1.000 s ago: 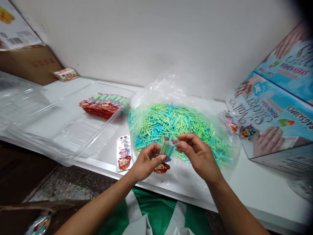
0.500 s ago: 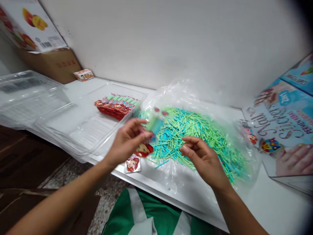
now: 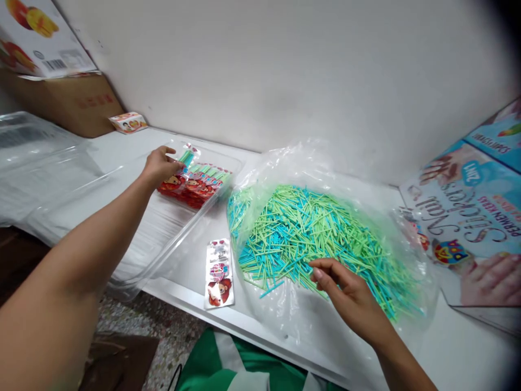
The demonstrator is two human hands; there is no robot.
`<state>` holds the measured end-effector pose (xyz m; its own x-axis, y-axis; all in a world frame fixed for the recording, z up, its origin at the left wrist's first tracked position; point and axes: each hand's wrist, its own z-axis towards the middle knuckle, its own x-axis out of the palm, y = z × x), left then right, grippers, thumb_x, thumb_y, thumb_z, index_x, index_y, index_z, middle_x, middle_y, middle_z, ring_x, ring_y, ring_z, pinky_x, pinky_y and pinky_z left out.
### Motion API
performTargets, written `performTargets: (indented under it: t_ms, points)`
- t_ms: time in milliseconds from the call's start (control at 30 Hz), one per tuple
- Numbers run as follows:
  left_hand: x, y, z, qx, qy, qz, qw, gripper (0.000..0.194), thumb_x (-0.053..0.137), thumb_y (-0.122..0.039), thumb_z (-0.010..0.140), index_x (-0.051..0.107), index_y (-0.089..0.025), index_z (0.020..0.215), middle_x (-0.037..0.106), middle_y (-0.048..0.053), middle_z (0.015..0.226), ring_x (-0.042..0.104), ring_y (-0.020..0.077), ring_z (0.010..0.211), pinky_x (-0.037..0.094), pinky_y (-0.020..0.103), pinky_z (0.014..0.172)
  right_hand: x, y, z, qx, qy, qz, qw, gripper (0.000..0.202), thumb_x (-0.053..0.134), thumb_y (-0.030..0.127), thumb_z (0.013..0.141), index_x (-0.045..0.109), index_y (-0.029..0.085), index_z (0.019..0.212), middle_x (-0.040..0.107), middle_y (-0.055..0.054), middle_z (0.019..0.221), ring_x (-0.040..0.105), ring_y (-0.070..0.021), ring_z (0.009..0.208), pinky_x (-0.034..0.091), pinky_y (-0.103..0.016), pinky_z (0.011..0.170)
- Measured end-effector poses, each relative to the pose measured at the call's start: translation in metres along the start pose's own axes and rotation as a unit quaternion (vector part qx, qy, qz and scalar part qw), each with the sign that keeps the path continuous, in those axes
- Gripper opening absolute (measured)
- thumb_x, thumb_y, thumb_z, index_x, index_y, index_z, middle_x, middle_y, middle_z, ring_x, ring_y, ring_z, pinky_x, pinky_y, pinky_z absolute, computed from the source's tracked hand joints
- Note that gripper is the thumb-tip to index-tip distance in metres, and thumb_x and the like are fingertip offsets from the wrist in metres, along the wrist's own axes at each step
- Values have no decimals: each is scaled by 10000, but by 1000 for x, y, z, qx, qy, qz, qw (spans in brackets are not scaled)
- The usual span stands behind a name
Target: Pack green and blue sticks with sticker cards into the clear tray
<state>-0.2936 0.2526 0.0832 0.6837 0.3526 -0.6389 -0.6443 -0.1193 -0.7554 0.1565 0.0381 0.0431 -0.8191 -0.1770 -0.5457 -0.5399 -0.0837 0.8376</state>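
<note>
My left hand (image 3: 160, 167) pinches a small clear-topped packet (image 3: 187, 157) of green and blue sticks, with a red-haired cartoon character printed on it. It is over similar packets (image 3: 199, 187) lying in rows inside a clear plastic tray (image 3: 175, 247). My right hand (image 3: 345, 290) is at the near edge of a heap of thin green and blue sticks (image 3: 309, 222) on a clear plastic bag (image 3: 280, 312). Its thumb and index finger are close together; whether a stick is between them is unclear. Between tray and bag lies a single printed packet (image 3: 220, 274).
More clear trays (image 3: 44, 163) stand at the left, by a brown carton (image 3: 81, 103) and a small printed box (image 3: 128, 123). A large "Nail Stickers" box (image 3: 480, 217) is at the right. A white wall (image 3: 277, 70) rises behind the table.
My left hand has moved left with the stick-filled packet, from the heap to above the tray. The flat packet on the table now shows in full. My right hand has moved slightly down and right.
</note>
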Motion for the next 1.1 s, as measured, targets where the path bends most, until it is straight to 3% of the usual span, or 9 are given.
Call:
performTargets:
  t_ms: [200, 333, 433, 533, 667, 733, 833, 967, 1100]
  points:
    - [20, 17, 40, -10, 17, 102, 995, 689, 783, -289, 621, 510, -67, 1214, 650, 110, 1091, 594, 241, 958, 424, 368, 888, -4, -8, -2, 31, 11, -34, 999, 273, 473, 413, 904, 577, 231, 1079, 637, -22, 858, 599, -156, 752, 495, -275, 656]
    - [26, 24, 40, 10, 51, 191, 980, 460, 740, -263, 638, 662, -162, 1080, 662, 102, 1101, 548, 334, 1102, 386, 392, 945, -2, -10, 1, 32, 20, -46, 998, 269, 460, 416, 907, 589, 229, 1051, 637, -12, 846, 603, -148, 745, 489, -265, 660]
    - [19, 8, 28, 61, 36, 220, 973, 422, 660, -273, 732, 640, -112, 1123, 652, 129, 1104, 558, 315, 1077, 397, 399, 921, 3, -11, 4, 30, 32, -45, 998, 265, 463, 418, 904, 591, 229, 1038, 645, -17, 875, 610, -154, 772, 491, -269, 678]
    - [5, -26, -12, 97, -6, 191, 977, 462, 506, -322, 866, 521, -59, 1245, 623, 127, 1137, 585, 209, 992, 424, 326, 858, 9, -13, 4, 36, 46, -30, 998, 267, 477, 420, 897, 582, 238, 1062, 651, -21, 930, 618, -162, 806, 492, -266, 663]
    - [1, -60, -130, 193, -6, 17, 981, 385, 509, -384, 871, 590, -52, 1050, 660, 68, 888, 567, 98, 704, 434, 223, 667, 15, -14, 1, 24, 52, -13, 998, 247, 486, 410, 898, 585, 248, 1057, 645, -10, 921, 613, -149, 790, 482, -258, 665]
    - [13, -56, -193, 201, 68, 17, 977, 307, 532, -414, 850, 635, -129, 893, 657, 27, 776, 569, 108, 651, 427, 219, 621, 15, -13, -2, 6, 53, -6, 999, 232, 483, 400, 904, 591, 249, 1044, 639, -3, 895, 601, -139, 768, 475, -256, 671]
    - [44, -21, -251, 89, 126, 116, 981, 371, 510, -520, 825, 626, -197, 965, 672, 32, 877, 599, 149, 689, 404, 247, 595, 12, -12, -9, -20, 65, -5, 998, 209, 474, 384, 913, 598, 250, 1015, 630, 3, 868, 584, -130, 744, 462, -250, 657]
    - [82, 32, -251, -95, 72, 232, 965, 548, 565, -623, 713, 560, -176, 1031, 659, 80, 960, 610, 225, 788, 348, 272, 570, 7, -11, -21, -38, 76, -10, 996, 198, 467, 371, 919, 596, 250, 1007, 627, 4, 863, 578, -129, 741, 450, -245, 632]
    - [95, 51, -230, -137, 78, 160, 974, 390, 678, -545, 612, 597, -200, 777, 653, 39, 756, 584, 214, 713, 309, 264, 555, 4, -14, -32, -34, 64, -1, 997, 192, 466, 372, 919, 594, 245, 985, 628, 2, 870, 580, -127, 741, 453, -247, 643]
